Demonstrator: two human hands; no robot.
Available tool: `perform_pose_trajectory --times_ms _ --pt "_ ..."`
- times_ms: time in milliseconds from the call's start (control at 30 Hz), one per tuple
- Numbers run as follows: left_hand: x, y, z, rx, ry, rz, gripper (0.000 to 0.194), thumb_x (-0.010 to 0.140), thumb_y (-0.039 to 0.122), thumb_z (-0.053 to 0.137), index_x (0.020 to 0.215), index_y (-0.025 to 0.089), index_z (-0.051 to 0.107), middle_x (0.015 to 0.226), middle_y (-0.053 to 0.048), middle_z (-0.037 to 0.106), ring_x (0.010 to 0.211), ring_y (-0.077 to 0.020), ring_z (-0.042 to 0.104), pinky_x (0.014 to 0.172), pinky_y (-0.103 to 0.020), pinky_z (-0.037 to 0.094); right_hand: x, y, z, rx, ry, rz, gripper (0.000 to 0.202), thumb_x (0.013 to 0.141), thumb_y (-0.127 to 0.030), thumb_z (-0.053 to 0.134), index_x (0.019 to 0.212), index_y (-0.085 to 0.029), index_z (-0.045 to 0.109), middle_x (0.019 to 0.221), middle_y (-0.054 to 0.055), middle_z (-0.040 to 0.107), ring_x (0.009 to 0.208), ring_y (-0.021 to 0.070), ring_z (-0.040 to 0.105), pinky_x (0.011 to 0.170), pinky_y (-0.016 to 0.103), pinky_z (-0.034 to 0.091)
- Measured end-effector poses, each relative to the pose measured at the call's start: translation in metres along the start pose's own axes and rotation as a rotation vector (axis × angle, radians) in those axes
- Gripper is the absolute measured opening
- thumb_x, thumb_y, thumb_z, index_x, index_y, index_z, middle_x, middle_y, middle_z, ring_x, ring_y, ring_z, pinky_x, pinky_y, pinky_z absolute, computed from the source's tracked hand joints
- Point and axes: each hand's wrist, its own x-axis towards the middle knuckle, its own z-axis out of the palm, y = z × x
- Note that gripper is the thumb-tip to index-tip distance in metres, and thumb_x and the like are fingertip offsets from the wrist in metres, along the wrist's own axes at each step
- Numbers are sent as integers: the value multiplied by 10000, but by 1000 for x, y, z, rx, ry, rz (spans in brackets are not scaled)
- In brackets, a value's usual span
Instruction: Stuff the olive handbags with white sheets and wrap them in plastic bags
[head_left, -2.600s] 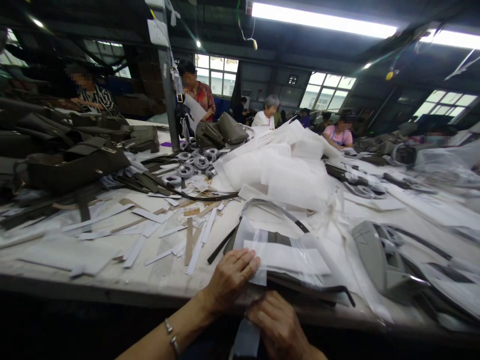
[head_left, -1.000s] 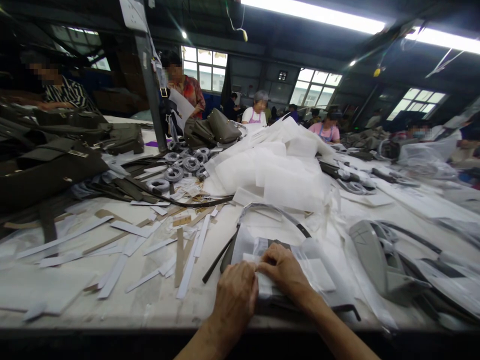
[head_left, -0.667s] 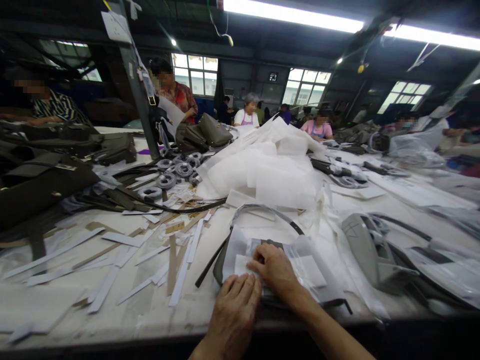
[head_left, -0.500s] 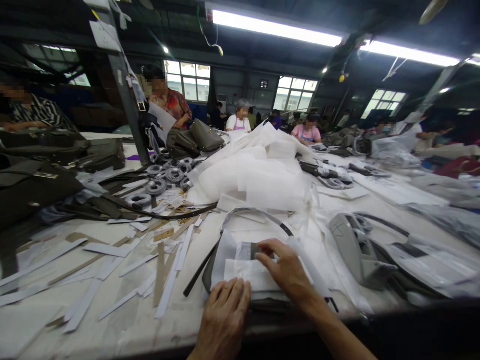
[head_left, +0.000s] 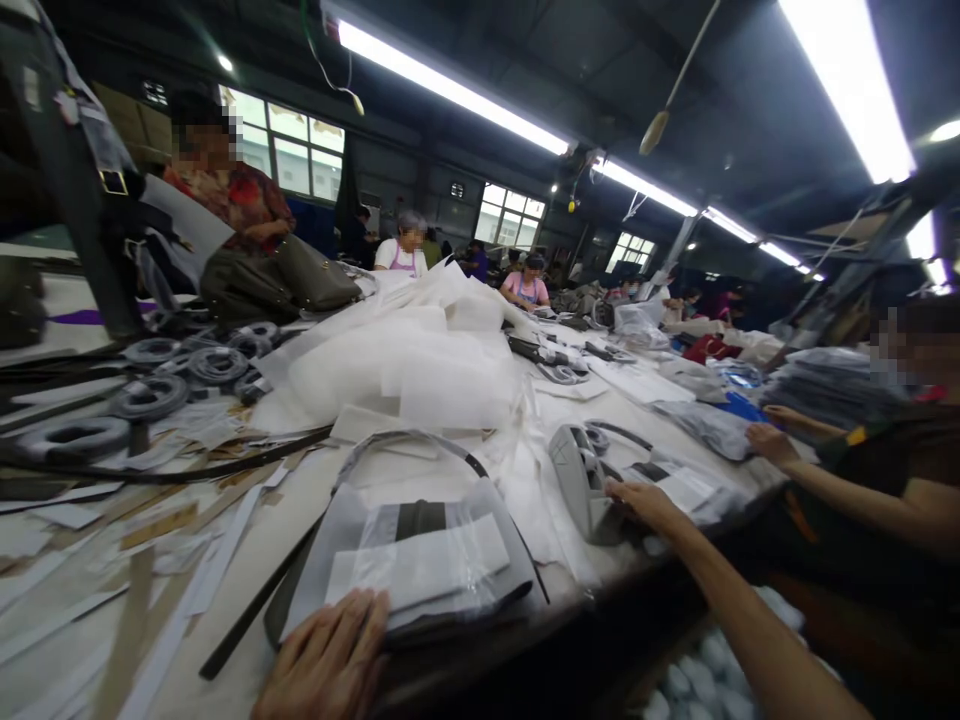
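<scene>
In front of me lies a dark olive handbag, with a translucent white foam sheet over it and its wrapped handle arching behind. A clear plastic packet with a white paper inside rests on the sheet. My left hand is flat on the bag's near left edge, fingers stretched out. To the right stands a grey tape dispenser. My right hand reaches to its near end, fingertips pinched together there; what they hold is too small to make out.
A heap of white foam sheets rises behind the bag. Paper strips and wrapped strap coils lie to the left. Beyond the dispenser is another wrapped bag. A co-worker's hands are at the table's right edge.
The view has swung right. My right hand has left the packet on the bag and moved over to the tape dispenser. My left hand stays on the bag's near edge.
</scene>
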Motion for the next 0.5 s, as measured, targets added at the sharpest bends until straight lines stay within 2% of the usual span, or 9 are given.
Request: perform_pose_trajectory --times_ms 133,267,400,500 --pt "-1 1 -1 9 -23 1 317 904 179 456 1154 213 648 1093 -33 722 929 -194 660 882 -328 419 6 -4 12 171 -59 68 291 593 -444 700 596 -156 657 579 38 646 572 167 584 516 263 420" --pt "0 2 0 2 -20 -7 311 907 177 453 1144 209 651 1078 -35 723 922 -195 662 871 -330 418 4 -4 5 306 3 87 303 578 -469 693 630 -176 635 585 30 647 546 158 580 499 257 427" --pt "0 3 0 -9 -33 -10 318 914 187 445 1153 211 652 1087 -34 721 933 -196 659 875 -333 417 -18 7 -5 367 27 80 306 558 -451 748 701 -194 664 605 7 653 575 158 595 550 265 478" --pt "-1 2 0 -16 -39 -13 316 923 193 440 1155 200 654 1103 -46 717 945 -204 657 888 -348 413 -36 22 -1 357 -4 131 307 536 -460 746 621 -194 620 547 3 607 518 152 566 515 272 466"
